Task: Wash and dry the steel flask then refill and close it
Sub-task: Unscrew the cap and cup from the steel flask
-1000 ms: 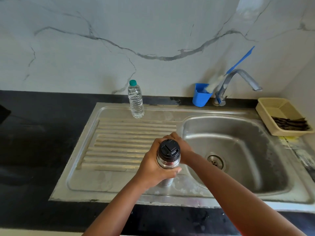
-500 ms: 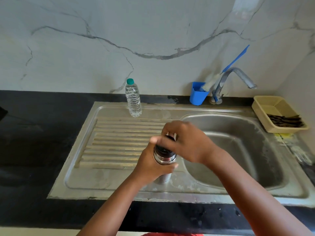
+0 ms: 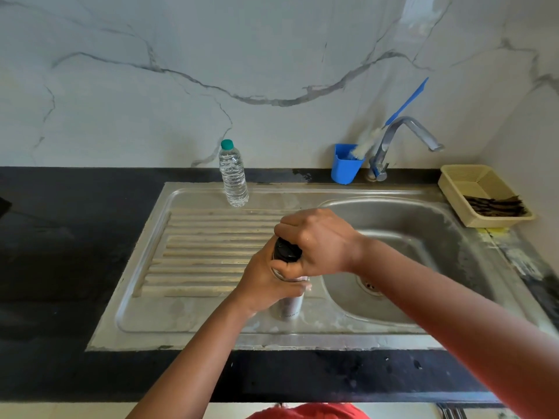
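The steel flask (image 3: 289,303) stands upright on the sink's drainboard (image 3: 205,252), near the basin's left rim. My left hand (image 3: 266,279) grips its upper body from the left. My right hand (image 3: 317,240) covers the top and grips the black lid (image 3: 286,251), most of which is hidden under my fingers. A clear water bottle (image 3: 233,176) with a green cap stands at the drainboard's back edge.
The basin (image 3: 417,237) lies to the right with its drain showing. Behind it are the tap (image 3: 402,137) and a blue cup (image 3: 344,167) holding a brush. A beige basket (image 3: 472,182) sits far right. Black counter surrounds the sink.
My right hand rose from beside the flask and closed over the black lid. My left hand kept its grip on the body; the flask stayed in place.
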